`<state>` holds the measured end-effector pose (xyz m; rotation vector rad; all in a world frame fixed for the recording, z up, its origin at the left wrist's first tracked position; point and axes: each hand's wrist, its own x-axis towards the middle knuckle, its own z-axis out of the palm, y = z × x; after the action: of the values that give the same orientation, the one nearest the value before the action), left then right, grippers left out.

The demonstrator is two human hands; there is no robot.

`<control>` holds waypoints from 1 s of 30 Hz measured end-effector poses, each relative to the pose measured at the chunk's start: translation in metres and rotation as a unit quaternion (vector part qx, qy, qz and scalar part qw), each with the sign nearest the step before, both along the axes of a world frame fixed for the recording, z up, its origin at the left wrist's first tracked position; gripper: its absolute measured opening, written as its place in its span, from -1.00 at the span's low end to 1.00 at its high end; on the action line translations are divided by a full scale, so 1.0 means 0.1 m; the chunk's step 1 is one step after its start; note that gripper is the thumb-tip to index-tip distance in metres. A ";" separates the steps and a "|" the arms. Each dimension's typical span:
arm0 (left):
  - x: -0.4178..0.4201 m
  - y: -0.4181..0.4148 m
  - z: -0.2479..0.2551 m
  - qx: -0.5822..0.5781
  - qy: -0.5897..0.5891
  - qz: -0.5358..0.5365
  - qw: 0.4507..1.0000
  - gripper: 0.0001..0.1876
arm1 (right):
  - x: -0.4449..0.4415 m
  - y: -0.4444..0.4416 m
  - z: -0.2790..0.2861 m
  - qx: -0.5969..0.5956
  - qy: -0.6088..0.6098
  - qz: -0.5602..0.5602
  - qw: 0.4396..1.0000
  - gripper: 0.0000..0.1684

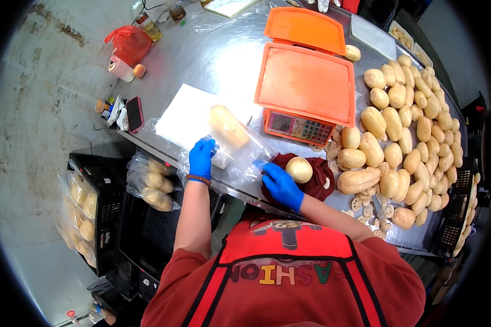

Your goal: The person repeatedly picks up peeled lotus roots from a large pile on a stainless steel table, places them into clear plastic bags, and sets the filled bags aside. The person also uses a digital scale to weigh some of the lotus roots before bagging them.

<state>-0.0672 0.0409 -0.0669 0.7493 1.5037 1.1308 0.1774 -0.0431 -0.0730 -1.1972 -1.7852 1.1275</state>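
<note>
A clear plastic bag (pixel 249 153) lies over a white board (pixel 184 110) on the steel table, with a peeled lotus root segment (pixel 229 126) inside it. My left hand (pixel 202 159), in a blue glove, has its fingers curled on the near side of the bag's film. At the bag's right edge is my right hand (pixel 283 186), also gloved in blue; its fingertips are blurred, so their hold on the film is unclear. Right beside it, a dark red cloth (pixel 321 165) carries another lotus root segment (pixel 298 170).
An orange scale (pixel 305 81) stands beyond the cloth. Many peeled lotus roots (pixel 393 122) are heaped at the right, with cut slices (pixel 368 210) nearby. A phone (pixel 134 114) lies at the left table edge. Below are black crates (pixel 147 233) and bagged lotus roots (pixel 157 184).
</note>
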 end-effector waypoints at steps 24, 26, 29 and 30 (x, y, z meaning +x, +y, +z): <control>-0.04 0.17 -0.06 0.014 -0.170 -0.058 0.984 -0.55 | -0.78 1.09 -0.41 -0.165 0.065 -0.135 0.975 -0.47; -0.17 0.16 -0.28 0.016 -0.203 -0.045 0.978 -0.57 | -0.72 1.22 -0.25 -0.262 0.110 -0.115 0.952 -0.51; -0.14 0.21 -0.23 0.016 -0.248 -0.054 0.967 -0.57 | -0.59 1.20 -0.22 -0.243 0.189 -0.098 0.946 -0.57; -0.13 0.22 -0.20 0.019 -0.249 -0.053 0.967 -0.58 | -0.52 1.17 -0.24 -0.193 0.164 -0.078 0.964 -0.58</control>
<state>-0.0799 0.0631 -0.0873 0.5115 1.0113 1.1636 0.1252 0.0741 -0.0971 -1.2560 -1.2349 1.5244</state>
